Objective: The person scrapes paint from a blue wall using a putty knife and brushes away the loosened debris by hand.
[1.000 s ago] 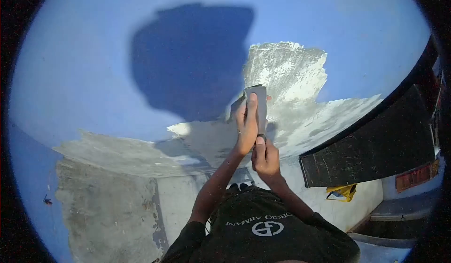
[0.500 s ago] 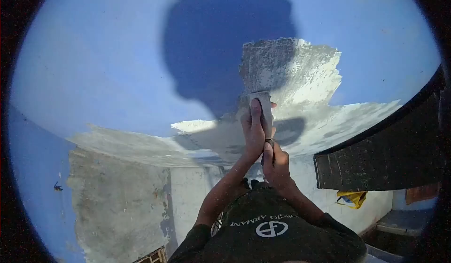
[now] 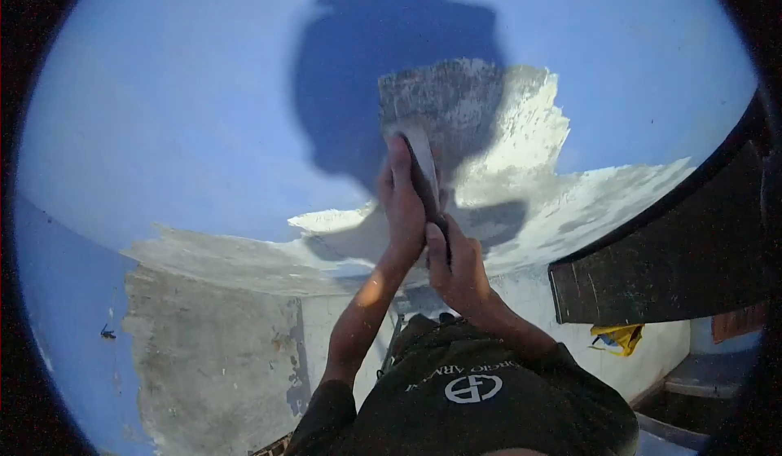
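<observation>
Both arms reach up to a blue painted wall (image 3: 204, 130), where a rough grey and white patch (image 3: 529, 122) shows bare of blue paint. A flat, wide-bladed scraper (image 3: 422, 163) rests against the patch near its left edge, tilted to the upper left. My left hand (image 3: 403, 211) grips the side of the blade, thumb pointing up along it; the other fingers are mostly hidden behind. Lower down, my right hand (image 3: 460, 268) is closed around the handle, which its fingers largely cover.
A dark panel (image 3: 652, 252) juts in at the right, with a yellow item (image 3: 626, 339) hanging below it. Another bare grey area (image 3: 216, 350) lies at the lower left. A dark head-shaped shadow (image 3: 399, 40) falls across the wall.
Both hands and the scraper have moved left and a little up across the patch. The blade now leans more to the left. The view has shifted slightly.
</observation>
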Demonstrator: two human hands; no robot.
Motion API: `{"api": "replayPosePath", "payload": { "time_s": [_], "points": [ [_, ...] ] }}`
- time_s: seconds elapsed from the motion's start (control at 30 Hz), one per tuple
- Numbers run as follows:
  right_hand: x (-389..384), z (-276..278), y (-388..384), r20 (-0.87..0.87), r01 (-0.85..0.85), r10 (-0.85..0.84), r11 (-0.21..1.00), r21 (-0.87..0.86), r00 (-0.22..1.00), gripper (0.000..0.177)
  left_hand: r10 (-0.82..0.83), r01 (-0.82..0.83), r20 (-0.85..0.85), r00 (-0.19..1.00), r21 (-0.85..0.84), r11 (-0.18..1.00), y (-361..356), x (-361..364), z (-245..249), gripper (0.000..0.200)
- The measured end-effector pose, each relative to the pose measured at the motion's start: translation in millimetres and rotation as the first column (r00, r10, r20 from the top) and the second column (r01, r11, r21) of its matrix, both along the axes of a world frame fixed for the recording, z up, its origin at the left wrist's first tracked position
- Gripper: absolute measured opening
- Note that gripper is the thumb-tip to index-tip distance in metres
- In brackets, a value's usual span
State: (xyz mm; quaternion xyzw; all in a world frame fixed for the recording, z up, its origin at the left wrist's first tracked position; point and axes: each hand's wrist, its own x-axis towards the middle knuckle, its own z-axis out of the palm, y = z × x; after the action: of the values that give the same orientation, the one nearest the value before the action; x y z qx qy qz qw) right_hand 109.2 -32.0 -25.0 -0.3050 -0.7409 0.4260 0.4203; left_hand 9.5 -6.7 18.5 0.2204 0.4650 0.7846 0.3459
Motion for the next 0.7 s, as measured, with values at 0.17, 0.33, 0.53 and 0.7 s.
{"api": "replayPosePath", "payload": {
  "time_s": [0.17,0.33,0.53,0.7],
  "points": [
    [12,-46,4,0.013,0.011,-0.011,1.000,-0.003,1.000,0.027,0.042,-0.045,-0.040,0.998,-0.068,0.997,10,4,-53,0.044],
    [8,-38,4,-0.018,-0.059,0.057,0.992,-0.112,0.998,0.029,0.010,-0.006,0.047,0.999,-0.088,0.996,0,9,-27,0.047],
    [0,-17,-6,-0.080,-0.064,0.052,0.985,-0.161,0.995,0.030,0.001,0.002,0.029,1.000,-0.102,0.995,-1,5,-11,0.047],
    [8,-31,3,-0.027,-0.025,0.023,0.997,-0.068,0.999,0.031,0.007,-0.012,-0.043,0.999,-0.137,0.991,5,0,-58,0.047]
  ]
}}
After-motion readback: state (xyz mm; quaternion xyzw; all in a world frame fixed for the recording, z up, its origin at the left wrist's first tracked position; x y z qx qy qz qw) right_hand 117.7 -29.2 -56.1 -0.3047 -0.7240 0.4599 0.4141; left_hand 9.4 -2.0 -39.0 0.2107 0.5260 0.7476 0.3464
